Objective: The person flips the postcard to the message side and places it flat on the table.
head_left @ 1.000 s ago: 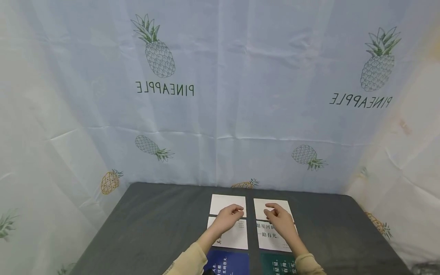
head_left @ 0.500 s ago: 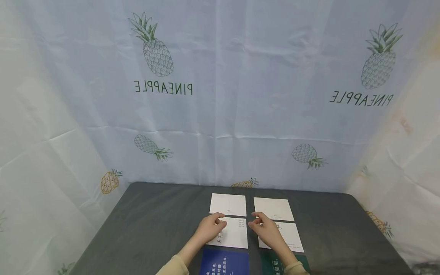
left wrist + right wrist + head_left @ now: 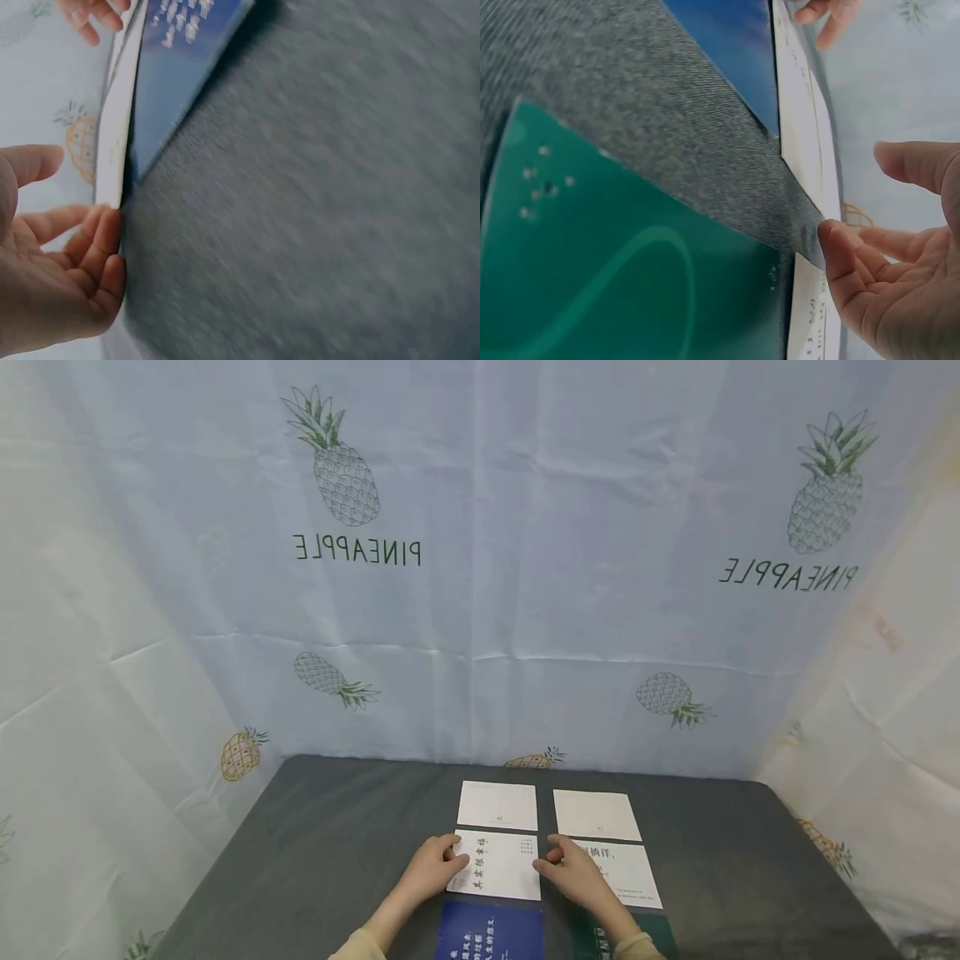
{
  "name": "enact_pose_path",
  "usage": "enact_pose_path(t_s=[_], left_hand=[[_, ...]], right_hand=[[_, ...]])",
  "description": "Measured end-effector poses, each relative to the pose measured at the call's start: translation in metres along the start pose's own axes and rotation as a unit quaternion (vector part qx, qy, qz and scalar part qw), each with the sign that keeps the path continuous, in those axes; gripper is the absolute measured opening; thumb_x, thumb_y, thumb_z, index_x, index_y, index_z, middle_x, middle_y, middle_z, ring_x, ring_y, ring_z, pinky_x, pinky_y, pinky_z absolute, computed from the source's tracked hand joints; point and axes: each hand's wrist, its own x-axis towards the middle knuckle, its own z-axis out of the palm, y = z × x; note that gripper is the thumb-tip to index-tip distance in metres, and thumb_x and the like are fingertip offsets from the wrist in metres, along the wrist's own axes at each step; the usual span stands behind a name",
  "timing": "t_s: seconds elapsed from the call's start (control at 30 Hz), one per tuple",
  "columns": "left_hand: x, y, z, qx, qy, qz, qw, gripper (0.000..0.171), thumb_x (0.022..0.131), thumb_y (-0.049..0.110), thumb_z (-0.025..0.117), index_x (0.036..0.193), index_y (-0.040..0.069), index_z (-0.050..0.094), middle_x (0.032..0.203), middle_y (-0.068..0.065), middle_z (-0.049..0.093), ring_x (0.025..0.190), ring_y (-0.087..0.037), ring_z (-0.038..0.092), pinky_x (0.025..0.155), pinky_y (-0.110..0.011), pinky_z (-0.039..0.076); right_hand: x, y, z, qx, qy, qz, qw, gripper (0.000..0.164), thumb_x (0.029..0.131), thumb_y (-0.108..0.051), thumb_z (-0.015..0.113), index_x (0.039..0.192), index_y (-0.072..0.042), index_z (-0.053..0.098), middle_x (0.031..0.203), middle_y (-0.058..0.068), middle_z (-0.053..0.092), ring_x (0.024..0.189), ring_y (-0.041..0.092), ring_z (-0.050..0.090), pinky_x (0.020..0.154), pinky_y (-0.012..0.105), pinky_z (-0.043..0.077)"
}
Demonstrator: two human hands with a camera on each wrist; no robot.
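A white card with lettering (image 3: 506,864) lies in the left column of cards on the dark table. My left hand (image 3: 429,870) is at its left edge, fingers loosely bent and thumb apart; the left wrist view shows the fingertips right at the card's edge. On the other side my right hand (image 3: 576,875) reaches to the right edge of that card, thumb and fingers spread with nothing between them. The right forearm passes over a second lettered white card (image 3: 636,878) and a green card (image 3: 615,247), partly hiding both. A blue card (image 3: 480,927) lies nearer me.
Behind the lettered cards lie two plainer white cards, one on the left (image 3: 498,806) and one on the right (image 3: 597,816). The dark cloth-covered table (image 3: 322,843) ends at a hanging pineapple-print curtain (image 3: 480,568), which also encloses the sides.
Both hands have moved left and nearer me, away from the back cards. They now stand at the two sides of the left lettered card. The cards lie about where they were.
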Motion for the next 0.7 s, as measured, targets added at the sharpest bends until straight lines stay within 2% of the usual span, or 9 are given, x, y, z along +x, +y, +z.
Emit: enact_pose_path(t_s=[0.1, 0.2, 0.3, 0.4, 0.47, 0.57, 0.7], left_hand=[[-0.001, -0.005, -0.001, 0.003, 0.001, -0.017, 0.9998, 0.041, 0.084, 0.020, 0.062, 0.111, -0.010, 0.060, 0.083, -0.008, 0.053, 0.076, -0.016, 0.045, 0.064, -0.028, 0.037], [-0.001, -0.007, -0.002, 0.008, 0.002, -0.027, 0.9996, 0.042, 0.083, 0.021, 0.062, 0.110, -0.011, 0.060, 0.091, -0.013, 0.056, 0.084, -0.020, 0.049, 0.071, -0.036, 0.042], [-0.001, -0.006, -0.004, 0.007, -0.007, -0.034, 0.9994, 0.044, 0.083, 0.022, 0.062, 0.111, -0.012, 0.059, 0.090, -0.012, 0.058, 0.083, -0.020, 0.050, 0.070, -0.036, 0.043], [-0.001, -0.002, -0.006, -0.020, -0.032, -0.049, 0.9981, 0.045, 0.085, 0.023, 0.060, 0.114, -0.010, 0.058, 0.089, -0.010, 0.058, 0.081, -0.018, 0.049, 0.068, -0.033, 0.040], [-0.002, 0.001, -0.007, -0.045, -0.049, -0.065, 0.9957, 0.047, 0.087, 0.026, 0.059, 0.118, -0.009, 0.056, 0.092, -0.011, 0.060, 0.083, -0.019, 0.050, 0.070, -0.034, 0.041], [-0.003, 0.004, -0.009, -0.083, -0.069, -0.091, 0.9900, 0.049, 0.090, 0.028, 0.055, 0.122, -0.009, 0.053, 0.105, -0.016, 0.062, 0.093, -0.024, 0.056, 0.079, -0.043, 0.046], [-0.003, 0.005, -0.010, -0.132, -0.079, -0.115, 0.9814, 0.048, 0.093, 0.026, 0.050, 0.125, -0.011, 0.049, 0.117, -0.024, 0.059, 0.101, -0.032, 0.058, 0.088, -0.054, 0.043]], right_hand=[[0.001, 0.001, 0.002, -0.023, -0.006, 0.000, 1.000, 0.055, 0.079, -0.020, 0.068, 0.120, 0.012, 0.052, 0.093, 0.011, 0.064, 0.085, 0.022, 0.059, 0.074, 0.042, 0.049], [0.002, 0.001, 0.005, -0.028, -0.012, 0.006, 1.000, 0.052, 0.079, -0.016, 0.066, 0.119, 0.014, 0.052, 0.091, 0.010, 0.063, 0.085, 0.022, 0.058, 0.079, 0.046, 0.048], [0.003, 0.001, 0.008, -0.024, -0.015, 0.008, 1.000, 0.051, 0.079, -0.014, 0.065, 0.119, 0.015, 0.052, 0.092, 0.012, 0.063, 0.086, 0.023, 0.058, 0.080, 0.047, 0.048], [0.003, 0.000, 0.010, -0.003, -0.018, 0.029, 0.999, 0.050, 0.080, -0.012, 0.063, 0.120, 0.015, 0.050, 0.096, 0.015, 0.062, 0.088, 0.025, 0.058, 0.082, 0.048, 0.047], [0.004, -0.001, 0.011, 0.017, -0.021, 0.044, 0.999, 0.050, 0.081, -0.011, 0.061, 0.121, 0.016, 0.049, 0.098, 0.017, 0.061, 0.090, 0.026, 0.057, 0.082, 0.047, 0.047], [0.004, -0.002, 0.011, 0.050, -0.025, 0.069, 0.996, 0.051, 0.082, -0.009, 0.059, 0.123, 0.017, 0.045, 0.100, 0.018, 0.059, 0.091, 0.026, 0.055, 0.082, 0.045, 0.047], [0.005, -0.004, 0.010, 0.076, -0.034, 0.076, 0.994, 0.050, 0.084, -0.009, 0.056, 0.124, 0.018, 0.044, 0.101, 0.019, 0.057, 0.092, 0.026, 0.053, 0.081, 0.044, 0.046]])
